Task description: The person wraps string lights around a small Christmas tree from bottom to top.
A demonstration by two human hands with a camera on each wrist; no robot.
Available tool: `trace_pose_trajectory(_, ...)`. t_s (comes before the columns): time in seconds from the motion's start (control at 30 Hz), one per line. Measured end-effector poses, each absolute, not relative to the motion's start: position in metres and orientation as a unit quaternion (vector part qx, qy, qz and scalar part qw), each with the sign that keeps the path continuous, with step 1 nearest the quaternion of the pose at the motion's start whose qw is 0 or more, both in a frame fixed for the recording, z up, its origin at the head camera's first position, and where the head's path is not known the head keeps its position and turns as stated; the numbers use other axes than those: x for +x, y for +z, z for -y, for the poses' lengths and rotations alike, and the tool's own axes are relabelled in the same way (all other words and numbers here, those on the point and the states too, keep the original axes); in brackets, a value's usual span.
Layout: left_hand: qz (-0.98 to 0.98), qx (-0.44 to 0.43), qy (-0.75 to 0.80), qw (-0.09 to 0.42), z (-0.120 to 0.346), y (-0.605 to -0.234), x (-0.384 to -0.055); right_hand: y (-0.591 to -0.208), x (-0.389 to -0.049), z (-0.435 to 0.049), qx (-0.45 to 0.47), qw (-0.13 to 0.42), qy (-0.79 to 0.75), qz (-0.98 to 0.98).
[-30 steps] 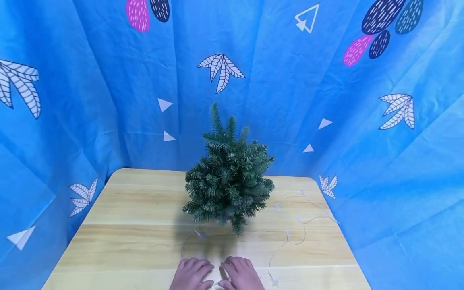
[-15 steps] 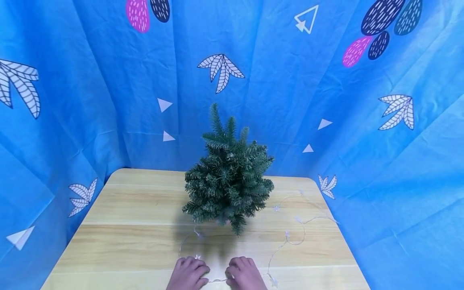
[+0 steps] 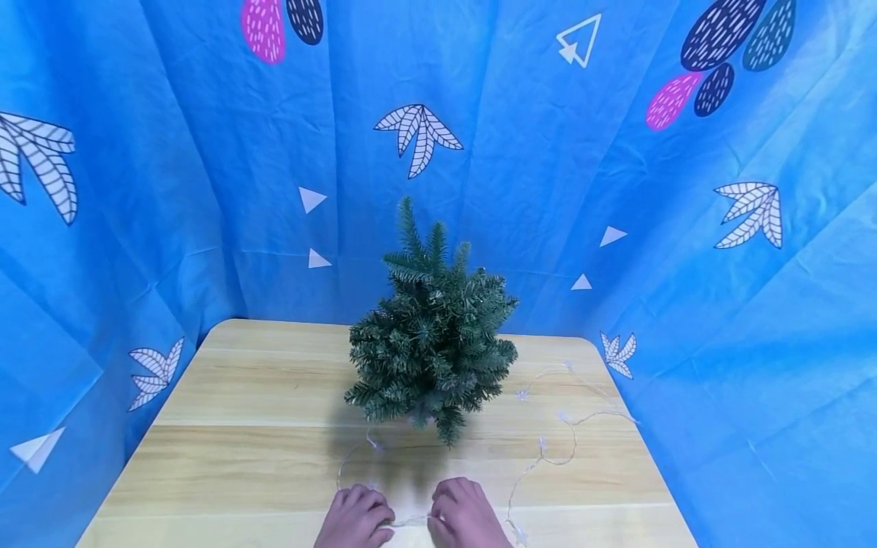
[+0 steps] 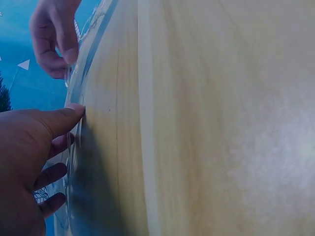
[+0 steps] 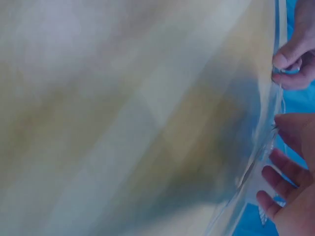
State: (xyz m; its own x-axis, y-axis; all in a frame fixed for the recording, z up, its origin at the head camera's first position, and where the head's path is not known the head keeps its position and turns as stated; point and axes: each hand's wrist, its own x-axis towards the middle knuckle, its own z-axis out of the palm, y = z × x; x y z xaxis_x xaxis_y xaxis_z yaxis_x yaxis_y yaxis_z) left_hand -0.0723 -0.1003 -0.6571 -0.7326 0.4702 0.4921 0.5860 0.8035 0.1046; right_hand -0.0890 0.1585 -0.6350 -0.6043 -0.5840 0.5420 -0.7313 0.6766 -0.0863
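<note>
A string of star-shaped fairy lights [image 3: 542, 443] lies looped on the table's right side and runs round to the front. My left hand [image 3: 355, 517] pinches its thin clear wire [image 3: 413, 521] near the front edge. A short way to the right, my right hand [image 3: 471, 516] pinches the same wire between thumb and forefinger, so a short length spans the gap. In the right wrist view, the other fingers [image 5: 278, 182] of the right hand are spread loosely. A small green artificial Christmas tree [image 3: 435, 346] stands upright beyond both hands; its base is hidden by branches.
The pale wooden table [image 3: 226, 426] has rounded back corners. Blue patterned cloth [image 3: 521, 152] hangs behind it and on both sides. Another stretch of the light string [image 3: 375, 444] curves from beneath the tree toward the left hand.
My hands have drawn apart, the left slightly leftward and the right rightward, exposing more wire between them. The tree stays put.
</note>
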Motion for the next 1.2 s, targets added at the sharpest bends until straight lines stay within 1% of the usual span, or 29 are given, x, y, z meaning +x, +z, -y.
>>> trace_pose_trajectory(0.3, 0.928, -0.266, -0.125, 0.229, 0.106, -0.652, -0.075, -0.605, -0.095, -0.165, 0.362, 0.234, 0.164, 0.888)
trace_pose_trajectory(0.5, 0.936, -0.23, -0.163, 0.209, 0.111, -0.641, -0.074, -0.598, -0.098, -0.173, 0.365, 0.24, 0.172, 0.883)
trace_pose_trajectory(0.7, 0.926, -0.216, -0.211, 0.227, 0.112, -0.624, -0.076, -0.597, -0.101, -0.176, 0.4, 0.255, 0.152, 0.867)
trace_pose_trajectory(0.8, 0.92, -0.213, -0.225, 0.241, 0.112, -0.616, -0.077, -0.593, -0.101, -0.177, 0.396, 0.243, 0.155, 0.872)
trace_pose_trajectory(1.0, 0.92, -0.204, -0.209, 0.26, 0.111, -0.604, -0.08, -0.574, -0.103, -0.18, 0.367, 0.196, 0.209, 0.885)
trace_pose_trajectory(1.07, 0.922, -0.197, -0.207, 0.261, 0.111, -0.602, -0.081, -0.567, -0.105, -0.182, 0.359, 0.194, 0.226, 0.884)
trace_pose_trajectory(1.2, 0.929, -0.181, -0.208, 0.246, 0.113, -0.597, -0.082, -0.553, -0.107, -0.186, 0.352, 0.212, 0.234, 0.881)
